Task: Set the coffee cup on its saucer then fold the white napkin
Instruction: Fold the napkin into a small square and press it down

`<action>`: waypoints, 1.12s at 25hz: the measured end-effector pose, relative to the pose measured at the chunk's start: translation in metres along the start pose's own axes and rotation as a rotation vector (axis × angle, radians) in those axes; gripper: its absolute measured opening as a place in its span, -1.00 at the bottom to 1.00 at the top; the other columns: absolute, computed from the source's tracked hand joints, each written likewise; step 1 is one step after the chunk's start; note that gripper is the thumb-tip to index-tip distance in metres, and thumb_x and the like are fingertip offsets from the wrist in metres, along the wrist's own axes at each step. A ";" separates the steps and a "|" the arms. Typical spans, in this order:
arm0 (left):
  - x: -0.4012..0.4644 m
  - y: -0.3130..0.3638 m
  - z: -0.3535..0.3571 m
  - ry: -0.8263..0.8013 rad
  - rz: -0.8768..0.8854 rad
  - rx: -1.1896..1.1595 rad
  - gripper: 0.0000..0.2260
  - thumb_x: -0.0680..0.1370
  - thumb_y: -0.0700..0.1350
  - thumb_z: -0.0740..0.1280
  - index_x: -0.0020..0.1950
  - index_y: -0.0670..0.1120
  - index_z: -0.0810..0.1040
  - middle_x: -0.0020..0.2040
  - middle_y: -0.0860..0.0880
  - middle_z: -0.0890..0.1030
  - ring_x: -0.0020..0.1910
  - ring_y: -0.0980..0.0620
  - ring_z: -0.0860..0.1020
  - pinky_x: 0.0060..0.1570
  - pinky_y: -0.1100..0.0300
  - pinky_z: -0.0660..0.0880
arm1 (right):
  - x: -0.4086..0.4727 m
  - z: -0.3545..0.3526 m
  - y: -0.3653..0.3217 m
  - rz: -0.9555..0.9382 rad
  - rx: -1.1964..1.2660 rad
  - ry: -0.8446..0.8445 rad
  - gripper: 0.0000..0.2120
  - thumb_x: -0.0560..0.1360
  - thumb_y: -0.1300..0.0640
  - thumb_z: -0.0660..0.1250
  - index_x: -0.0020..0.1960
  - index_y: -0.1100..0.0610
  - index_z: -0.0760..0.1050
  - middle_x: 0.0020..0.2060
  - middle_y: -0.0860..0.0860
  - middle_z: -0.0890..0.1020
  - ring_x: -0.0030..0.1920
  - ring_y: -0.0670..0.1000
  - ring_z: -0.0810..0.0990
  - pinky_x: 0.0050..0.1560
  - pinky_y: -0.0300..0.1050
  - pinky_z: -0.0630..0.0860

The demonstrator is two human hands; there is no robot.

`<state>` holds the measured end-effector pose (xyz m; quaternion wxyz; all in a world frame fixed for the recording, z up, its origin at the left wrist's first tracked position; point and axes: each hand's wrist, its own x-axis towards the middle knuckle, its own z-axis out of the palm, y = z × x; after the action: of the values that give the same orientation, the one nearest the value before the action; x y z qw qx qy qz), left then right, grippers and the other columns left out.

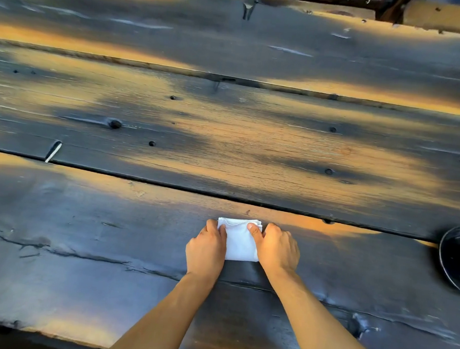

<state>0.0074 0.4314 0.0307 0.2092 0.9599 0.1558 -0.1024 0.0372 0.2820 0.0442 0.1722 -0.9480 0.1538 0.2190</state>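
The white napkin lies on the dark plank table as a small, thick folded rectangle, layered edges showing at its far end. My left hand presses on its left side and my right hand on its right side, thumbs on top of the cloth. A glossy black saucer sits at the right edge of view, cut off by the frame. Something pale stands on it at the very edge; whether it is the cup is unclear.
The table is made of wide, weathered dark planks with gaps, knots and nail heads. Its near edge runs along the bottom left. Wooden furniture shows beyond the far edge at the top right.
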 end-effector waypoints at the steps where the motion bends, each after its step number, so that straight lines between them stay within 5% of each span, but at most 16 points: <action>1: 0.002 0.002 -0.003 -0.020 -0.053 -0.034 -0.79 0.62 -0.01 0.31 -0.01 -0.15 0.45 -0.21 -0.14 0.65 -0.32 -0.28 0.62 -0.42 0.03 0.43 | 0.000 0.001 0.000 -0.002 0.008 0.045 -0.53 0.55 -0.31 0.22 0.01 0.11 0.50 -0.01 0.12 0.69 0.03 0.21 0.63 -0.10 -0.01 0.50; 3: 0.009 -0.001 -0.006 -0.003 -0.119 -0.047 -0.69 0.63 0.11 0.23 0.07 -0.16 0.45 -0.02 -0.15 0.58 -0.19 -0.30 0.61 -0.33 -0.01 0.46 | -0.002 0.002 -0.002 -0.058 0.098 0.153 -0.64 0.52 -0.20 0.35 0.02 0.10 0.46 -0.02 0.07 0.64 0.02 0.18 0.60 -0.11 -0.02 0.47; 5: 0.010 -0.008 -0.008 0.081 -0.074 -0.002 -0.61 0.60 0.19 0.22 0.00 -0.15 0.48 -0.04 -0.14 0.54 -0.13 -0.24 0.57 -0.29 -0.02 0.47 | -0.003 0.006 -0.004 -0.214 0.120 0.306 -0.73 0.48 -0.02 0.44 0.05 0.12 0.49 -0.02 0.08 0.58 0.02 0.19 0.56 -0.03 0.05 0.51; 8: 0.011 -0.030 -0.011 0.248 -0.026 -0.001 -0.59 0.57 0.17 0.17 0.03 -0.18 0.52 -0.01 -0.17 0.53 -0.02 -0.25 0.51 -0.06 -0.09 0.45 | -0.007 0.017 -0.014 -0.491 0.081 0.481 -0.77 0.52 0.16 0.33 0.16 0.16 0.57 0.13 0.11 0.58 0.19 0.20 0.55 0.23 0.16 0.48; 12: 0.019 -0.088 -0.013 0.219 0.033 0.144 -0.46 0.63 0.09 0.09 0.48 -0.24 0.34 0.51 -0.24 0.34 0.55 -0.23 0.23 0.53 -0.17 0.10 | -0.008 0.037 -0.018 -0.626 -0.158 0.245 -0.44 0.65 -0.07 0.05 0.54 0.24 0.28 0.54 0.20 0.31 0.57 0.20 0.21 0.56 0.18 0.09; 17: 0.016 -0.115 -0.014 0.110 0.068 0.248 -0.37 0.64 0.15 0.00 0.63 -0.16 0.06 0.64 -0.16 0.06 0.63 -0.12 -0.01 0.57 -0.20 0.00 | 0.002 0.052 -0.013 -0.582 -0.339 0.149 -0.26 0.62 -0.23 -0.01 0.62 0.22 0.01 0.62 0.18 0.03 0.63 0.16 -0.04 0.59 0.19 0.00; 28: 0.014 -0.113 -0.022 0.016 0.035 0.247 -0.36 0.64 0.17 0.01 0.63 -0.14 0.03 0.65 -0.14 -0.01 0.64 -0.09 -0.09 0.56 -0.21 -0.01 | -0.013 0.045 -0.064 -0.552 -0.362 0.163 -0.28 0.63 -0.21 -0.04 0.61 0.25 0.02 0.62 0.21 0.03 0.63 0.18 -0.06 0.57 0.22 -0.01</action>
<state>-0.0149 0.5422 0.0048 0.0900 0.9818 0.1269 -0.1093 0.0331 0.3600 0.0290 0.0409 -0.9835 -0.1369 0.1114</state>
